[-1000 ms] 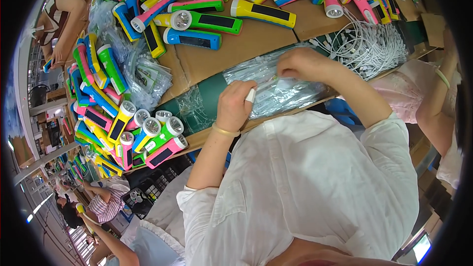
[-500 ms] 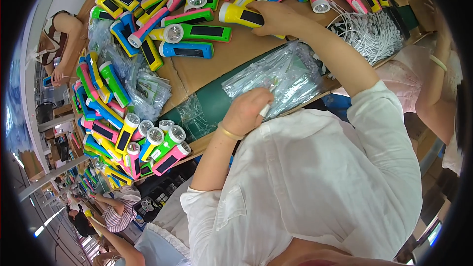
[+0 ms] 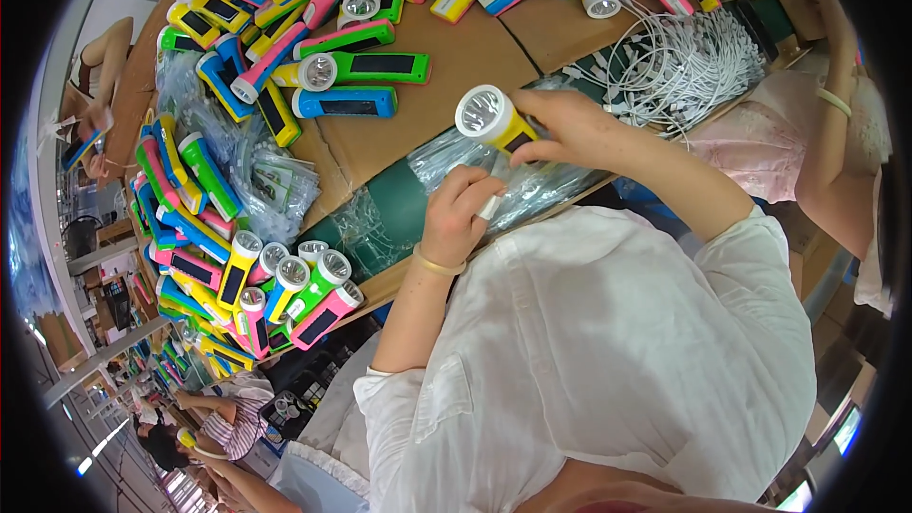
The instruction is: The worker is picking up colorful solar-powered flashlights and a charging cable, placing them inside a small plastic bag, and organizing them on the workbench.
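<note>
My right hand (image 3: 568,130) grips a yellow flashlight (image 3: 511,133) by its body, its white-rimmed lens end pointing up and left. The flashlight is held above a stack of clear plastic bags (image 3: 546,185) near the table edge. Close by, my left hand (image 3: 456,214) is closed around a small white piece (image 3: 489,207); only its end shows, so its kind cannot be made out. The two hands are near each other but apart.
Many colourful flashlights (image 3: 356,66) lie across the cardboard, with more piled at left (image 3: 204,256). White cables (image 3: 693,71) lie in a tangle at right. Plastic bags with printed cards (image 3: 275,180) sit at left. A co-worker's arm (image 3: 841,133) is at far right.
My right hand has brought the yellow flashlight from the far pile toward me and tipped its lens end upward. My left hand has shifted slightly, still closed on the white piece.
</note>
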`<state>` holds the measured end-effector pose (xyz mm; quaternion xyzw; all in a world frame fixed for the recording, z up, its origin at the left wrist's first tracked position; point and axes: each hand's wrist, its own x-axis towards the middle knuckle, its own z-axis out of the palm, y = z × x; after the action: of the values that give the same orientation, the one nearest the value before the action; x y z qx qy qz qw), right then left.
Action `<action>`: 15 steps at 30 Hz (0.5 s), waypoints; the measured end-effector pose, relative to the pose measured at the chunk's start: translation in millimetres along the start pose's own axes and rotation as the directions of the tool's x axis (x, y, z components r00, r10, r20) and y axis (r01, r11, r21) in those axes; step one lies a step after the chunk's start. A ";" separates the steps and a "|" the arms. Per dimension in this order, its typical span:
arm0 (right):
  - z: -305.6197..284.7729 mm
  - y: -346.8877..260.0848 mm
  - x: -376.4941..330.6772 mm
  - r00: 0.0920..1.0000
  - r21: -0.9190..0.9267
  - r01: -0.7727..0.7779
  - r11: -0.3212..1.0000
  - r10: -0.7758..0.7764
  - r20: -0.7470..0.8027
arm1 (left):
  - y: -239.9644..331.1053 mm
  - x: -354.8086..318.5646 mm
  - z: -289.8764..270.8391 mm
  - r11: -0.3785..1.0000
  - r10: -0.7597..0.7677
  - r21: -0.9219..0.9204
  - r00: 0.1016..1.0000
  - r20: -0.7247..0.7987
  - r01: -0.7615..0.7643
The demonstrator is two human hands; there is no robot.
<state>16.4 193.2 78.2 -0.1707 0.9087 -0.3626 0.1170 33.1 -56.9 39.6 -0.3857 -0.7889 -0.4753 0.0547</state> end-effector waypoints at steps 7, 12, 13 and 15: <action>-16.6 -18.4 -14.7 0.982 -0.282 0.135 0.950 -0.090 0.167 | 3.0 -6.4 -8.4 0.998 -0.037 -0.044 0.997 -0.067 0.034; -12.9 -28.1 -25.7 0.962 -0.463 0.211 0.861 -0.097 0.257 | 3.9 0.2 -7.4 0.991 0.069 -0.116 0.997 0.017 -0.066; -3.1 -29.1 -25.2 0.948 -0.516 0.265 0.815 -0.122 0.295 | 3.7 4.3 -5.5 0.991 0.071 -0.119 0.997 0.020 -0.069; 21.0 -28.8 -23.8 0.945 -0.582 0.317 0.749 -0.197 0.261 | 3.0 15.1 0.6 0.987 0.113 -0.124 0.989 0.101 -0.100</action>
<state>51.7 170.1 85.5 -0.3559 0.9296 -0.0412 0.0863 24.8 -47.3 48.3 -0.4549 -0.7393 -0.4963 0.0144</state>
